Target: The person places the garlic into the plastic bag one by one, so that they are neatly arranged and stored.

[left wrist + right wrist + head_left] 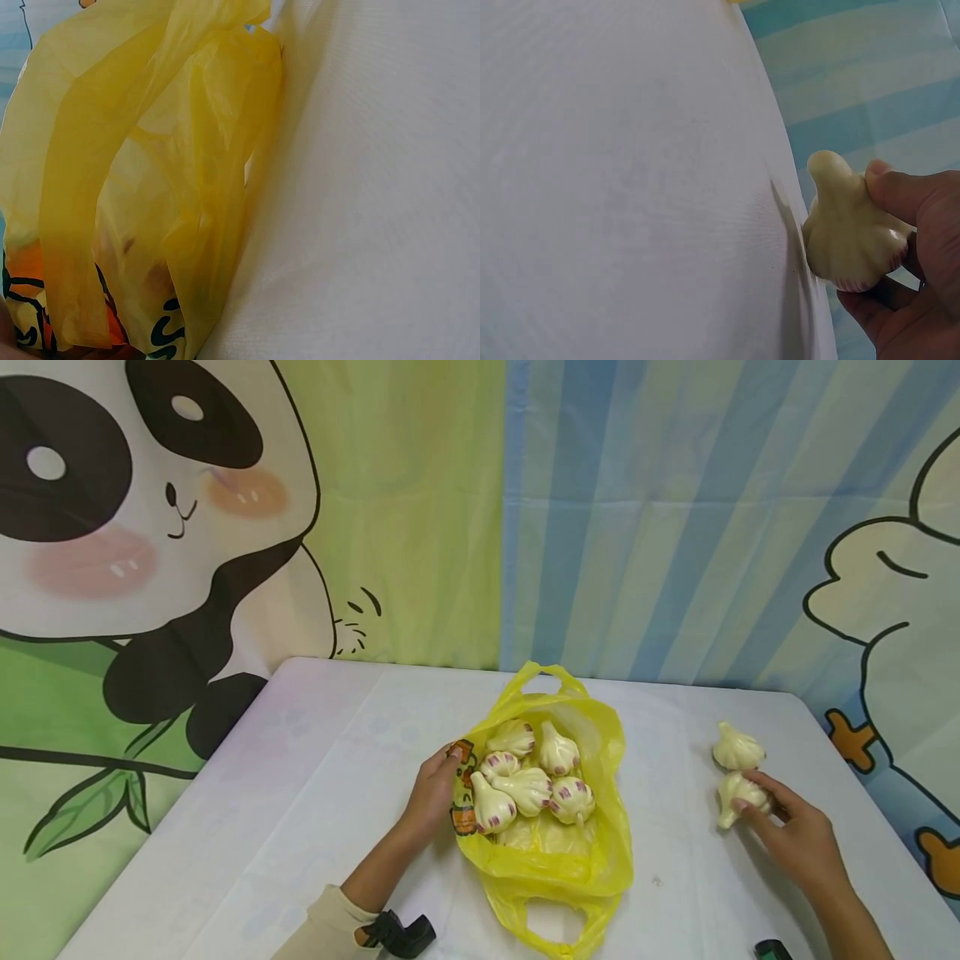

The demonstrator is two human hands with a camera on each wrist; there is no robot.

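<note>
A yellow plastic bag (pixel 617 827) lies with its mouth spread on the table, several garlic bulbs (pixel 525 789) inside it. My left hand (pixel 433 792) grips the bag's printed left edge, thumb over the rim. The left wrist view shows the bag's side and handle (pixel 71 202) close up; the fingers are mostly out of that frame. Over at the right, my right hand (pixel 806 843) pinches one garlic bulb (pixel 738 795) between thumb and fingers. In the right wrist view this bulb (pixel 847 225) has its stem pointing up. Just behind it rests another garlic bulb (pixel 737 747).
The table (pixel 315 810) has a white cover, and its far edge meets a printed curtain (pixel 675 527). A black strap device (pixel 405 935) is on the left wrist. A small dark object (pixel 772 950) shows at the bottom edge near the right forearm.
</note>
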